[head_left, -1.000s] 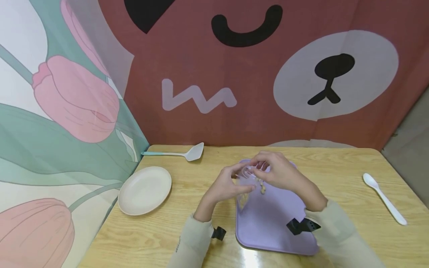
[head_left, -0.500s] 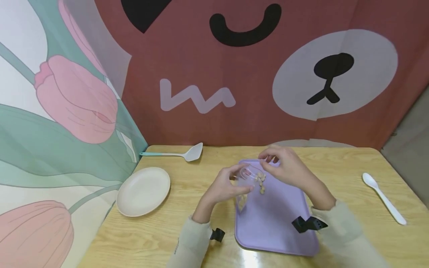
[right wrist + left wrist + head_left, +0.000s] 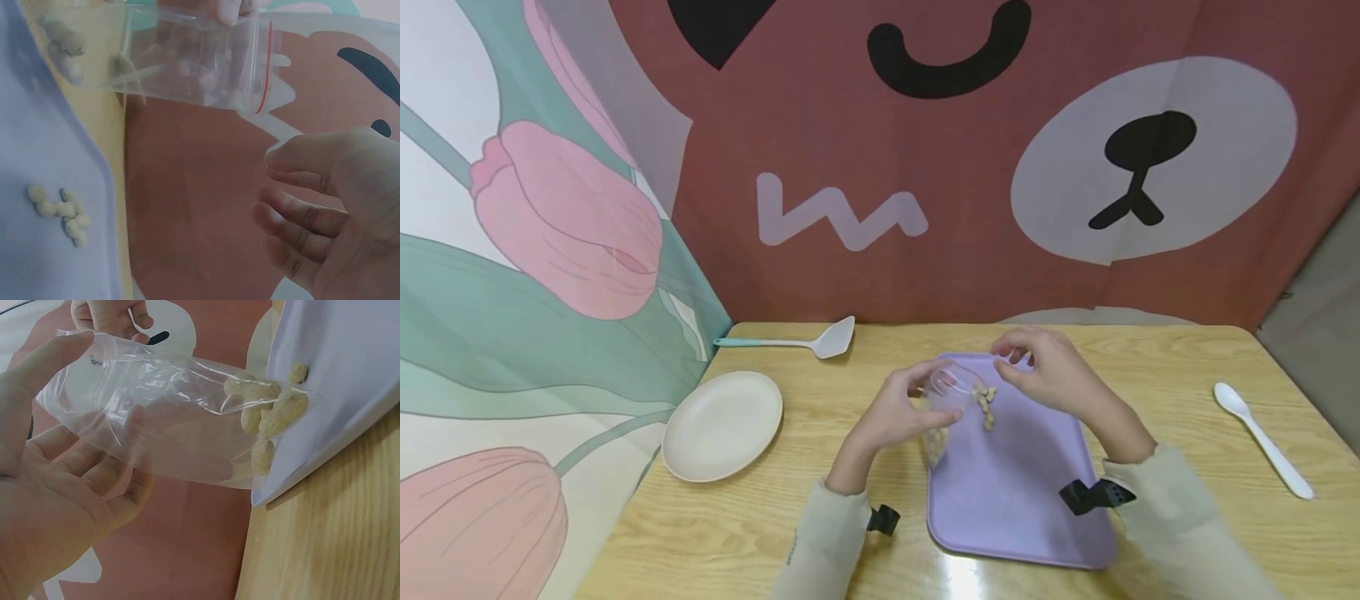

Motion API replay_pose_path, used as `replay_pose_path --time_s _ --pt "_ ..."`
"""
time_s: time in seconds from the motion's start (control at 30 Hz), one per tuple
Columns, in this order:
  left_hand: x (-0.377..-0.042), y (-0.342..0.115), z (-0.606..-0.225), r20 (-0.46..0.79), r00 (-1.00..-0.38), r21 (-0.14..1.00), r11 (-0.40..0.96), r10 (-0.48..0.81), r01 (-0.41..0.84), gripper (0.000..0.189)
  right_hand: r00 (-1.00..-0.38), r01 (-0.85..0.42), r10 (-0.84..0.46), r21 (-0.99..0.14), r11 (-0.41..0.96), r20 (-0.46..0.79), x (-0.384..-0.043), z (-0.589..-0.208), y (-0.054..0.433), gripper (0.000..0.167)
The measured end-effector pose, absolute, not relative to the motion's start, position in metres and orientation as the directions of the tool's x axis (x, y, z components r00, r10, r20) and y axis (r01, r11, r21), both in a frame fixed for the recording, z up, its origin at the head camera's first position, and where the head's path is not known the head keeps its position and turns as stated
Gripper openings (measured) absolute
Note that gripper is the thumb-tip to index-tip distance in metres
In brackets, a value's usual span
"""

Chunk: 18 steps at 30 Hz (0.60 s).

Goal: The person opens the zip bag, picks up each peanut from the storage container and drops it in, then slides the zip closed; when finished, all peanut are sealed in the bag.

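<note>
My left hand grips a clear plastic zip bag near its top, thumb on one side and fingers on the other. Several peanuts sit in the lower end of the bag, which hangs over the left edge of a purple tray. In the right wrist view the bag's mouth shows a red zip line and stands open. My right hand hovers over the tray's far right part, apart from the bag, fingers loosely bent with nothing between them. A small cluster of peanuts lies on the tray.
A cream plate stands on the wooden table at the left. Behind it lies a spatula with a turquoise handle. A white spoon rests at the far right. A printed cloth hangs along the table's back edge.
My right hand has drawn back from the bag's mouth, a little to the right, and the peanuts on the tray show more fully. My left hand keeps its hold on the bag.
</note>
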State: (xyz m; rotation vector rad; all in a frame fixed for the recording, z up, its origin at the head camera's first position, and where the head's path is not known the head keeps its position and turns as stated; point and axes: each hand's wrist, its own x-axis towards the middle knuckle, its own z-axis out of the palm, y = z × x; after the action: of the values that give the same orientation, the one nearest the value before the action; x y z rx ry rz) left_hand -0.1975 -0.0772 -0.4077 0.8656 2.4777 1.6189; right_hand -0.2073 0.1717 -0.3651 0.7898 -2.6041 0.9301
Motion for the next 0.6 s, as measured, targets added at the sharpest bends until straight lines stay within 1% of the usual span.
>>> replay_pose_path --time_s 0.23,0.6 --pt "-0.197 -0.079 -0.408 0.223 -0.851 0.864 0.308 0.476 0.398 0.065 -0.833 -0.552 -0.406 -0.517 0.654 0.376 -0.209 -0.371 0.173 0.015" --pt "-0.198 -0.083 -0.408 0.256 -0.847 0.857 0.297 0.466 0.422 0.065 -0.863 -0.504 -0.399 -0.534 0.679 0.309 -0.215 -0.39 0.173 0.016"
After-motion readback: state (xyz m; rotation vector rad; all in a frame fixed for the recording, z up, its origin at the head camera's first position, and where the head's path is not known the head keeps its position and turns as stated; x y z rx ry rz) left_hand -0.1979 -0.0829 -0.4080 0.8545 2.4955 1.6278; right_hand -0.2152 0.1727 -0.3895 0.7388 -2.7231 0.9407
